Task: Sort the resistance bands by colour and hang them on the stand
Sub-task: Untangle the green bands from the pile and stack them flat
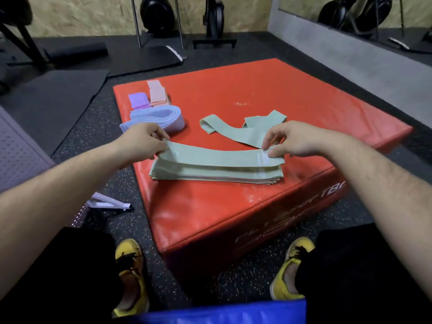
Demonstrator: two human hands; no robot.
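Note:
A flat stack of pale green resistance bands (217, 170) lies near the front edge of a red padded box (268, 94). My left hand (142, 141) pinches the left end of the top green band (210, 156), and my right hand (297, 139) pinches its right end. Behind the stack lie loose green bands (233, 128), crumpled and crossed. At the box's back left sit a coiled light blue band pile (161, 118), folded purple bands (139, 100) and folded pink bands (157, 92). No stand for hanging can be made out.
Black mats (53, 99) and gym machine frames (214, 22) stand behind the box on speckled rubber flooring. A white and black object (109, 203) lies on the floor at the left. My yellow shoes (131, 272) and a blue surface (224, 312) are nearest me.

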